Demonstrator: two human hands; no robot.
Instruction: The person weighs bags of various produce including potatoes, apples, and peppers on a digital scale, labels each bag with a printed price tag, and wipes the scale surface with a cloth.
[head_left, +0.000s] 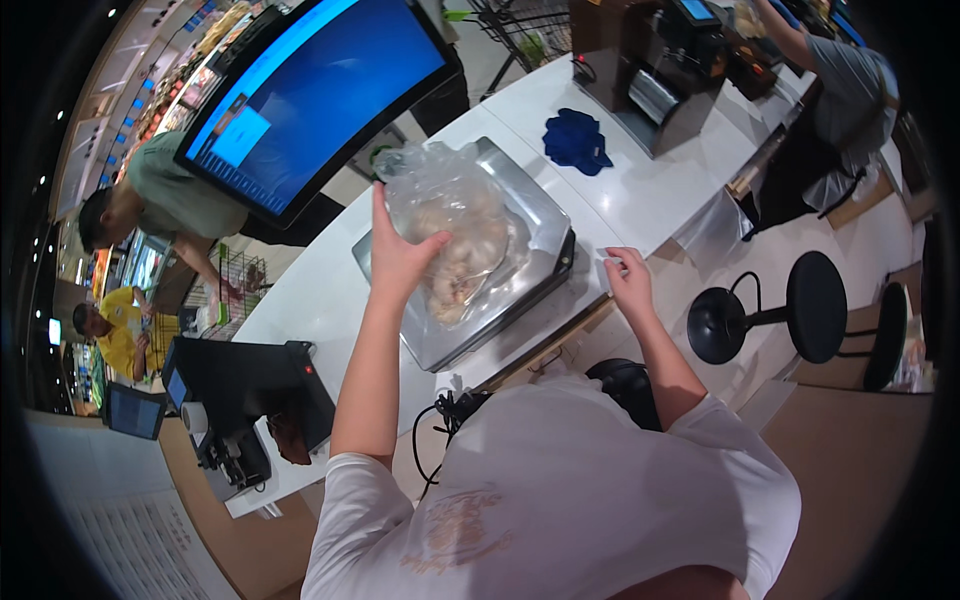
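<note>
A clear plastic bag (457, 240) with pale, lumpy food in it lies on the steel plate of a counter scale (536, 199). My left hand (401, 251) is at the bag's left side, thumb spread over the plastic and fingers up along its edge; whether it grips the film cannot be told. My right hand (628, 277) is at the counter's near edge, right of the scale, fingers slightly curled and holding nothing visible. The bag's gathered top points away from me, towards a large monitor (322, 97) with a lit blue screen.
A dark blue cloth (576, 142) lies on the white counter (517, 112) beyond the scale. Black equipment (255, 390) stands at the left end, cables (448, 412) hang near me. A black stool (816, 307) is at right. People stand across the counter and at the far right.
</note>
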